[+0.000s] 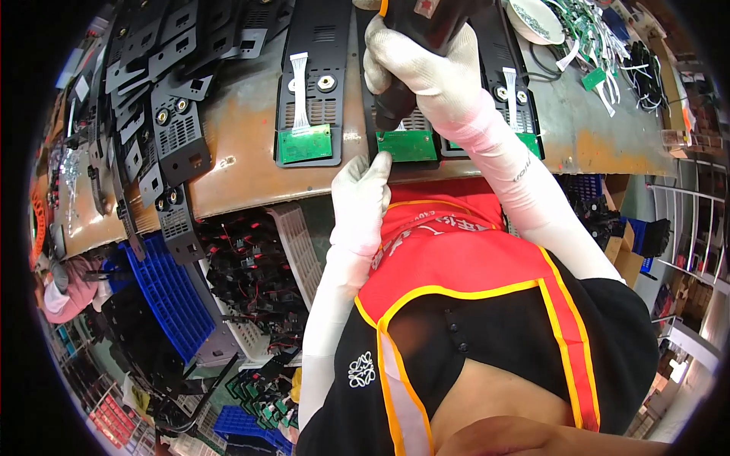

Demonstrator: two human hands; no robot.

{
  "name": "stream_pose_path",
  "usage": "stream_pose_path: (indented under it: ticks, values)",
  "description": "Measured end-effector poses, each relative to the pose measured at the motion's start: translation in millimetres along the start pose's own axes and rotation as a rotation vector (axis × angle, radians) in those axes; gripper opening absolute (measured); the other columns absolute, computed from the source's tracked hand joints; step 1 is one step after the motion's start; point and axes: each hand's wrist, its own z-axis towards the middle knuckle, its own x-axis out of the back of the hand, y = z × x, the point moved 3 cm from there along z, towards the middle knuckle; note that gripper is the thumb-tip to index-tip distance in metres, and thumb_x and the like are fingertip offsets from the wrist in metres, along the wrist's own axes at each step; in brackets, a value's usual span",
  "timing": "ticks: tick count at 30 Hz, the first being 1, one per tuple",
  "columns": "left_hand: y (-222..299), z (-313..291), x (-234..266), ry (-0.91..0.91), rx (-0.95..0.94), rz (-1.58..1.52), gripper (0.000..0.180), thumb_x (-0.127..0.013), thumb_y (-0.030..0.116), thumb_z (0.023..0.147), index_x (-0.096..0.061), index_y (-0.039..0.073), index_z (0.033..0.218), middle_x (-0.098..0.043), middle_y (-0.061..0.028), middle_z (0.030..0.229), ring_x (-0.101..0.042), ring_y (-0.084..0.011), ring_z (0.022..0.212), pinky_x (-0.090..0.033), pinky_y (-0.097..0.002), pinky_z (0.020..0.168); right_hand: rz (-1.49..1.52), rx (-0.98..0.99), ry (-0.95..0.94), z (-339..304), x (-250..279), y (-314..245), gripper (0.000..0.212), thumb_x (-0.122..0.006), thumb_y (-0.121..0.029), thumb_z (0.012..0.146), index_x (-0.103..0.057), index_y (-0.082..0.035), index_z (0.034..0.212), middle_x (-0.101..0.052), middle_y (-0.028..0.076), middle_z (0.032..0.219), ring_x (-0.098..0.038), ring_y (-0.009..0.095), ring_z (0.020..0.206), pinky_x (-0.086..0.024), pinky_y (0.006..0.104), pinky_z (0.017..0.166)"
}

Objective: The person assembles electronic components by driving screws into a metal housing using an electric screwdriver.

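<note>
My right hand [426,72], in a white glove, is closed around a black cordless power screwdriver [441,23]. The tool's dark lower end [395,106] reaches down over the middle black metal panel, just above a green circuit board [409,148]. At that board's near left corner is my left hand [362,194], also gloved, its fingers drawn together; whether they grip the board or only press it is hidden. To the left, another black panel [327,45] carries a green board [306,145] with a white ribbon cable [299,91]. A similar panel [498,53] is partly behind my right arm.
Many black metal panels [175,121] are stacked at the table's left, some overhanging its front edge. At the far right are a white bowl of screws [536,21] and a heap of boards with cables [593,53]. Blue crates [171,296] stand below the metal-topped table [243,163].
</note>
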Motion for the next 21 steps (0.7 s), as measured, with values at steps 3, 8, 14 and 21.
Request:
stream_pose_path:
  ticks: [3, 8, 14, 21]
  values:
    - [-1.4, -0.8, -3.7, -0.004, -0.025, -0.074, 0.033, -0.061, 0.018, 0.088, -0.037, 0.012, 0.065, -0.034, 0.0054, 0.053, -0.031, -0.0023, 0.041, -0.023, -0.0203, 0.038, 0.043, 0.006, 0.029, 0.7, -1.5, 2.5, 0.018, -0.058, -0.01, 0.087, -0.056, -0.003, 0.104, -0.054, 0.001, 0.066, -0.053, 0.009, 0.055, -0.045, 0.0249, 0.054]
    - [-3.6, -0.7, -3.0, -0.018, -0.054, -0.114, 0.029, -0.06, 0.018, 0.088, -0.039, 0.012, 0.069, -0.035, 0.0057, 0.055, -0.031, -0.0016, 0.042, -0.022, -0.0197, 0.038, 0.056, -0.007, -0.027, 2.0, 0.6, 5.2, 0.015, -0.057, -0.008, 0.087, -0.055, -0.004, 0.102, -0.054, 0.001, 0.067, -0.053, 0.009, 0.054, -0.044, 0.025, 0.054]
    - [-2.0, 0.2, -5.7, 0.016, -0.005, -0.115, 0.029, -0.059, 0.016, 0.089, -0.039, 0.012, 0.069, -0.035, 0.0057, 0.055, -0.031, -0.0018, 0.042, -0.023, -0.0199, 0.038, 0.018, -0.044, 0.01, 0.4, -2.8, 0.7, 0.014, -0.056, -0.007, 0.088, -0.054, -0.004, 0.102, -0.053, 0.001, 0.064, -0.052, 0.009, 0.054, -0.044, 0.024, 0.054]
    - [-3.8, 1.5, -5.6, 0.024, -0.011, -0.087, 0.03, -0.059, 0.018, 0.09, -0.039, 0.011, 0.069, -0.036, 0.0055, 0.055, -0.032, -0.0019, 0.042, -0.023, -0.0204, 0.038, 0.096, -0.105, 0.005, -0.7, -2.1, 3.9, 0.016, -0.058, -0.006, 0.087, -0.054, -0.002, 0.102, -0.052, 0.001, 0.064, -0.051, 0.008, 0.054, -0.042, 0.0243, 0.052]
